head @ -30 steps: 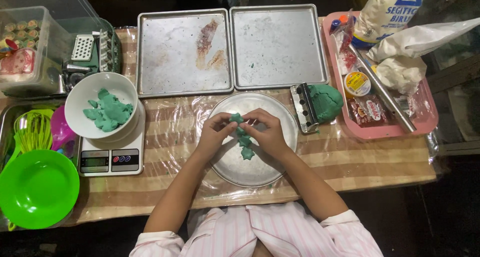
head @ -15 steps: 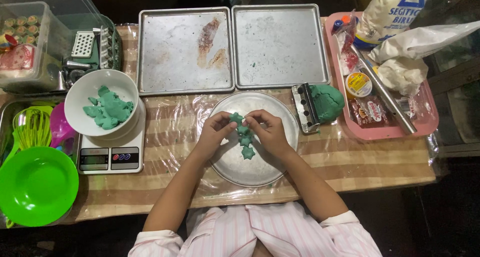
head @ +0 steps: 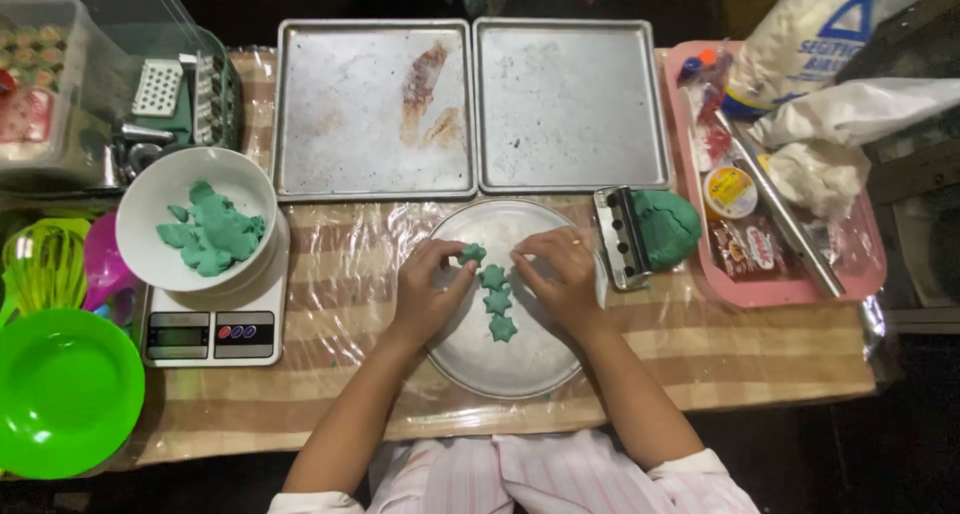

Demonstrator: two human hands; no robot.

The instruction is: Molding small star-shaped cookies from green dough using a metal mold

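Green dough stars line up toward the person

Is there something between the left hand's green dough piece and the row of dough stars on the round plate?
Nothing visible. The left hand holds the dough piece just above and left of the top star; only bare plate lies between them. The right hand rests right of the row, not in that gap.

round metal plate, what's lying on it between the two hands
In the head view, a short column of green star-shaped dough pieces lies on the round metal plate between the left hand and right hand.
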